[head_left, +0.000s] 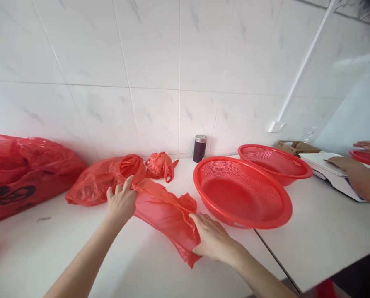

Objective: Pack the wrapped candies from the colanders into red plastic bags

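A thin red plastic bag [163, 207] lies stretched between my two hands over the white table. My left hand [121, 200] pinches its upper left corner, with some fingers raised. At the bag's right end, my right hand [212, 238] grips the crumpled edge between thumb and fingers. The bag looks flat; its inside is hidden. Just behind my left hand rests a filled red plastic bag [94, 182]. A small knotted red bag [160, 164] sits near the wall. Right of my right hand stands a red perforated plastic basket [234, 194] with nothing in it.
Another red basket [273, 161] stands behind the first. A dark flask [200, 149] is near the wall. Large red bags [32, 174] fill the left side. At right, a co-worker's hand [343, 163] rests on a white scale [324, 165], near a cardboard box [296, 147].
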Available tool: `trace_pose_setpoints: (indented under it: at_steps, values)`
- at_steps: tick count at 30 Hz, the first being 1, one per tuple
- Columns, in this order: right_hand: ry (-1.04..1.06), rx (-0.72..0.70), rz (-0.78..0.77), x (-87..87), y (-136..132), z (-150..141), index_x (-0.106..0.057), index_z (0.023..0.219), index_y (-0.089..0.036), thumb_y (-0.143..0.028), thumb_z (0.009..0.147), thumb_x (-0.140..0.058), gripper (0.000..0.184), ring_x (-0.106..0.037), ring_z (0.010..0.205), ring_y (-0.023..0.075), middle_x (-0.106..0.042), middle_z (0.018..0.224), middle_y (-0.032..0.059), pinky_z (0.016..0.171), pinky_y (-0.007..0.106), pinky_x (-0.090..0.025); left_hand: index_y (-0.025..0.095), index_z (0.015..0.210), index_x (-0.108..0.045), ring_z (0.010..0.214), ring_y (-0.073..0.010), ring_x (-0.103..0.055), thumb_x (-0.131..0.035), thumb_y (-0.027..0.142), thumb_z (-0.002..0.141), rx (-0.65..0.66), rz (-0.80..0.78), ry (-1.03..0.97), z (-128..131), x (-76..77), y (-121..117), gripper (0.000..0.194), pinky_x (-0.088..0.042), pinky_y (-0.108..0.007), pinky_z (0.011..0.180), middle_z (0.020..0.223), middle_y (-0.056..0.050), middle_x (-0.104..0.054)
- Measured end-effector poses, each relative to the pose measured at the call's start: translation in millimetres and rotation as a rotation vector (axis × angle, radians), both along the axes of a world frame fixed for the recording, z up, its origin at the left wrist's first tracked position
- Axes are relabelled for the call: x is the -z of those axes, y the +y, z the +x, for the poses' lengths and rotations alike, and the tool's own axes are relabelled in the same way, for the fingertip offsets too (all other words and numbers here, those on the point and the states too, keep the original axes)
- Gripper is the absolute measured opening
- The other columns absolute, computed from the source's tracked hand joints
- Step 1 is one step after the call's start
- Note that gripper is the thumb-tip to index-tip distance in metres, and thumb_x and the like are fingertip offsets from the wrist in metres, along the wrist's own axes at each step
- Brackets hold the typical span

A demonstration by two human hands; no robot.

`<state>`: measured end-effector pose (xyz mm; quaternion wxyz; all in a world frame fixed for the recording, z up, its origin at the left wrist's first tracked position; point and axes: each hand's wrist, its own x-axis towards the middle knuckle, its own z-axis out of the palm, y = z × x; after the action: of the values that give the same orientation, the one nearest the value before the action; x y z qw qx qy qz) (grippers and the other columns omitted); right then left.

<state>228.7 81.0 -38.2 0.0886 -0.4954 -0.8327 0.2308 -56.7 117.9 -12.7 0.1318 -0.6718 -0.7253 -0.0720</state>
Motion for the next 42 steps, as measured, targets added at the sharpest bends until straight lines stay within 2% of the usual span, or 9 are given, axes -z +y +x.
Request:
trace_pose_setpoints:
  at_steps: [6, 10, 13, 15, 19, 26, 33, 38, 42]
  values:
    - [0.305, 0.018, 0.122, -21.8, -2.7, -1.4, -0.057, 0.119, -0.029, -0.039, 0.078, -0.070, 0.044, -0.038, 0.134, 0.0280, -0.040, 0.142, 0.0080, 0.105, 0.044, -0.039, 0.039, 0.116, -0.069, 0.124, -0.0300, -0.053, -0.054, 0.006, 0.073, 0.195, -0.288, -0.279, -27.1, -26.8, -30.0, 0.056, -0.051, -0.042, 0.093, 0.148, 0.000, -0.046]
    - [0.602, -0.008, 0.313, -40.9, 8.5, -28.7, -0.056, 0.107, -0.025, -0.037, 0.091, -0.056, 0.020, -0.042, 0.130, 0.0200, -0.047, 0.133, 0.0068, 0.107, 0.037, -0.038, 0.041, 0.107, -0.073, 0.132, -0.0349, -0.045, -0.067, 0.035, 0.076, 0.312, -0.474, -0.798, -31.9, -41.4, -47.1, 0.032, -0.056, -0.040, 0.085, 0.159, 0.006, -0.023]
    - [0.682, -0.020, 0.346, -47.9, 37.7, -60.1, -0.054, 0.108, -0.023, -0.032, 0.090, -0.056, 0.020, -0.049, 0.118, 0.0183, -0.052, 0.122, 0.0064, 0.103, 0.035, -0.041, 0.037, 0.094, -0.077, 0.136, -0.0337, -0.041, -0.073, 0.043, 0.073, 0.461, -0.477, -0.943, -40.7, -50.0, -44.4, 0.023, -0.048, -0.041, 0.099, 0.153, 0.001, -0.038]
    - [0.690, 0.010, 0.368, -51.1, 67.2, -86.0, -0.054, 0.110, -0.023, -0.031, 0.089, -0.057, 0.023, -0.051, 0.114, 0.0183, -0.053, 0.119, 0.0061, 0.100, 0.036, -0.042, 0.034, 0.095, -0.077, 0.130, -0.0307, -0.048, -0.069, 0.049, 0.075, 0.371, -0.230, -0.923, -52.9, -52.3, -30.9, 0.025, -0.045, -0.038, 0.102, 0.143, -0.003, -0.053]
    - [0.565, 0.109, 0.491, -55.8, 139.6, -143.8, -0.054, 0.118, -0.022, -0.028, 0.085, -0.061, 0.035, -0.047, 0.116, 0.0204, -0.052, 0.120, 0.0078, 0.102, 0.038, -0.039, 0.024, 0.119, -0.065, 0.131, -0.0370, -0.042, -0.049, 0.054, 0.087, -0.181, 0.348, -0.724, -95.9, -49.3, 14.5, 0.047, -0.035, -0.053, 0.107, 0.142, -0.013, -0.049]
    - [-0.029, 0.133, 0.271, -42.6, 230.1, -197.8, -0.046, 0.138, -0.031, -0.034, 0.068, -0.082, 0.079, -0.030, 0.133, 0.0412, -0.024, 0.151, 0.0160, 0.099, 0.059, -0.033, 0.023, 0.139, -0.047, 0.128, -0.0573, -0.034, -0.062, 0.066, 0.071, -0.312, 0.192, -0.638, -177.1, -29.5, 70.8, 0.081, -0.029, -0.072, 0.095, 0.150, -0.023, -0.034]
    - [-0.075, 0.012, 0.071, -63.7, 270.4, -190.2, -0.064, 0.104, -0.015, -0.030, 0.091, -0.062, 0.020, -0.061, 0.096, 0.0173, -0.063, 0.108, 0.0074, 0.086, 0.036, -0.052, 0.018, 0.123, -0.060, 0.119, -0.0477, -0.052, -0.080, 0.057, 0.054, -0.275, 0.098, -0.792, -195.4, 20.0, 79.1, 0.082, -0.039, -0.054, 0.097, 0.124, -0.022, -0.059]
    - [0.161, -0.045, 0.111, -107.0, 285.5, -146.0, -0.065, 0.108, -0.020, -0.043, 0.086, -0.066, 0.031, -0.064, 0.094, 0.0184, -0.068, 0.107, 0.0049, 0.083, 0.027, -0.048, 0.017, 0.114, -0.063, 0.098, -0.0383, -0.064, -0.072, 0.058, 0.066, -0.292, 0.154, -0.981, -199.1, 27.1, 60.7, 0.063, -0.049, -0.046, 0.082, 0.107, -0.016, -0.069]
    - [0.343, -0.020, 0.127, -129.2, 280.9, -106.6, -0.059, 0.123, -0.021, -0.056, 0.099, -0.034, 0.049, -0.064, 0.101, 0.0171, -0.065, 0.119, 0.0071, 0.085, 0.026, -0.048, 0.015, 0.115, -0.063, 0.091, -0.0319, -0.066, -0.069, 0.062, 0.069, -0.325, 0.184, -1.073, -203.1, 22.7, 51.6, 0.066, -0.053, -0.039, 0.075, 0.102, -0.011, -0.071]
